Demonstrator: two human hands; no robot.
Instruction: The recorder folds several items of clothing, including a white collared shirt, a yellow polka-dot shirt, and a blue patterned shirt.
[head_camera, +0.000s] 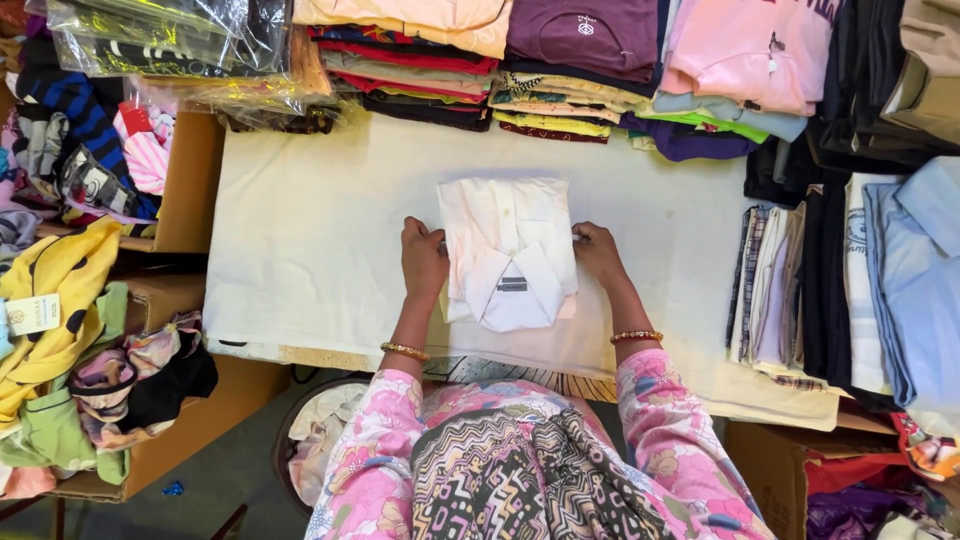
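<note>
Your left hand (423, 262) is flat on the near left edge of the folded white shirt (508, 250), fingers together and pressing down, not pinching anything. The shirt sits mid-table on the white cloth-covered table (300, 230), a neat rectangle with its collar pointing toward you, a small dark label inside the neck and the button placket running away to the far end. On the right, your right hand (597, 252) curls at the shirt's right edge, fingertips on the fabric, though you cannot tell whether they pinch it; stacked folded clothes (560, 70) line the far side.
</note>
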